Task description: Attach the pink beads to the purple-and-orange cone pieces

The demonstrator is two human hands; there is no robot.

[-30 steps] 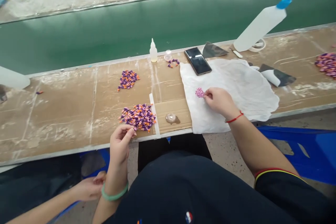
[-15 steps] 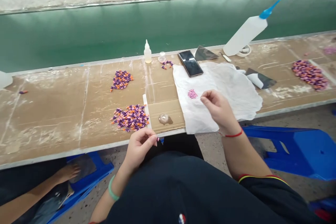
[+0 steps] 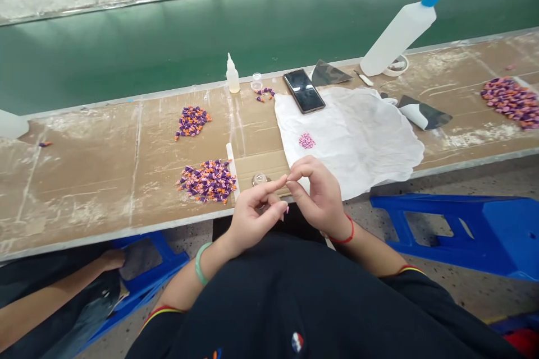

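Plainly, a tiny pink piece (image 3: 287, 210) pokes from pinching left fingers (image 3: 274, 211); right fingers (image 3: 300, 193) press together.

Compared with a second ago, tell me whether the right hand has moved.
Yes: against the pink pile, the right hand has moved leftward and down the picture.

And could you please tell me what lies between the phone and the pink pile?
The head view shows just white cloth between the phone and the pink pile.

Phone (image 3: 304, 91), one o'clock, lay screen-up; tape roll (image 3: 397, 73) sat at two; blue stool (image 3: 505, 230) stood between three and four.
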